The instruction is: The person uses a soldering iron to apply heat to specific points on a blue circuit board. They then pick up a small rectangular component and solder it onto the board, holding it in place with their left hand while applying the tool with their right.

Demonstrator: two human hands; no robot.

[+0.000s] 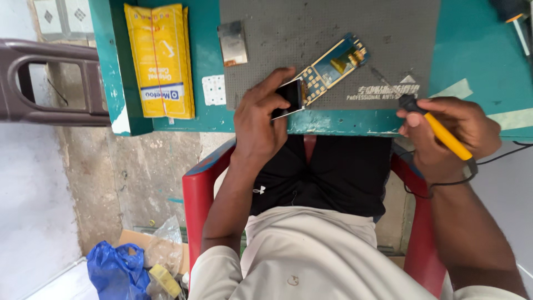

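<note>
Soldering at the teal desk (472,44), board steadied.
Our left hand (261,119) pinched the small blue-and-gold circuit board (327,69) on the grey mat (311,33); right hand (452,133) gripped the yellow-handled soldering iron (441,130). We judged firm pinning best.

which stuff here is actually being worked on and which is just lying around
In use: circuit board in left hand; soldering iron in right hand; grey mat.
Lying about: yellow packet, metal plate, white sticker sheet.

yellow packet (160,60) well left of left hand | metal plate (232,43) above it | blue bag (114,271) on floor below-left
</note>
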